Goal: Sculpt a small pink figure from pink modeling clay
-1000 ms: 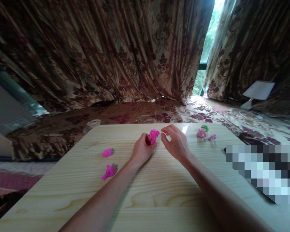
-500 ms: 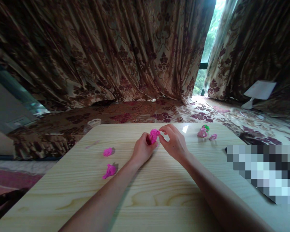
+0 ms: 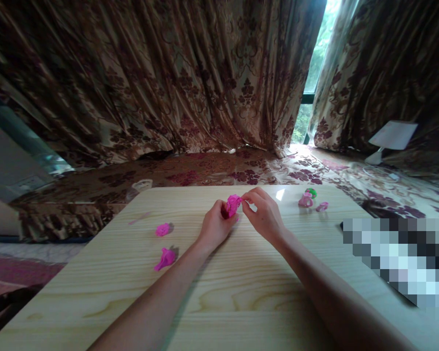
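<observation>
My left hand (image 3: pixel 219 225) is closed round a bright pink, ruffled flower (image 3: pixel 233 204) just above the table. From the right, the thumb and forefinger of my right hand (image 3: pixel 263 212) pinch a petal edge of that same flower. Whether it is paper or another soft material I cannot tell. To the left of my left hand lie two more pink pieces: a round ruffled flower (image 3: pixel 163 229) and, nearer to me, a flared flower (image 3: pixel 165 259) on its side.
At the table's far right stand a small pale-pink object (image 3: pixel 306 200), a green ball-like thing (image 3: pixel 311 193) and a pink ring-shaped piece (image 3: pixel 322 206). A blurred-out object (image 3: pixel 398 263) lies at the right edge. Behind the wooden table (image 3: pixel 219 302) are a clear cup (image 3: pixel 142 185) and a white lamp (image 3: pixel 394 135).
My right fingertips have closed on the edge of the pink flower, drawing a bit of it outward. My left hand keeps its hold in nearly the same place.
</observation>
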A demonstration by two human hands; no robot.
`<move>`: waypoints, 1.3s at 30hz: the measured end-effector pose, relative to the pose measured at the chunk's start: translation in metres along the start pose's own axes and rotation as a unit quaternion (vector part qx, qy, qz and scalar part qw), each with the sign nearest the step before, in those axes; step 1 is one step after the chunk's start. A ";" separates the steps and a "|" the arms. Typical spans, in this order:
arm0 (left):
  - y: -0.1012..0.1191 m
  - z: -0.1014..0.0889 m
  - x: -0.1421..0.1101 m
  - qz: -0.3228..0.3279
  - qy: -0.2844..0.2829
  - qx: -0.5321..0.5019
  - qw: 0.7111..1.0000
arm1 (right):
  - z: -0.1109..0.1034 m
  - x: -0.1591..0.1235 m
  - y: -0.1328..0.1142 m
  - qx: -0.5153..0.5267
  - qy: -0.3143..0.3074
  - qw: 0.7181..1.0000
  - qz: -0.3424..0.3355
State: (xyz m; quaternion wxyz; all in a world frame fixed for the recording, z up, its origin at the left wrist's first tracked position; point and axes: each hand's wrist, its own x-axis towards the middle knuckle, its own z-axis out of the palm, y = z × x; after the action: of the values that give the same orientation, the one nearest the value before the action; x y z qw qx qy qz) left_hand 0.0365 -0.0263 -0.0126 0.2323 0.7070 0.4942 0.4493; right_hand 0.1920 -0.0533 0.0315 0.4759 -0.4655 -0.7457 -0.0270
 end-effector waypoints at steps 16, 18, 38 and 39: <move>0.004 0.000 -0.001 -0.004 -0.012 -0.023 1.000 | 0.000 0.003 0.002 0.016 -0.018 1.000 0.004; 0.008 -0.003 -0.001 0.000 -0.013 -0.042 0.999 | 0.000 0.002 0.002 0.024 -0.021 0.999 0.004; 0.047 -0.023 0.009 0.166 0.048 0.026 0.985 | 0.000 0.002 -0.002 -0.033 0.000 0.999 0.012; 0.047 -0.023 0.008 0.165 0.049 0.023 0.985 | 0.000 0.002 -0.002 -0.036 -0.001 0.999 0.014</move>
State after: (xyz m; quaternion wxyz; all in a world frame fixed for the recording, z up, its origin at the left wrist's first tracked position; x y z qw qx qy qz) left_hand 0.0405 -0.0402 0.0384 0.1140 0.7611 0.3919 0.5040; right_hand 0.1903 -0.0533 0.0342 0.4586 -0.4925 -0.7382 -0.0470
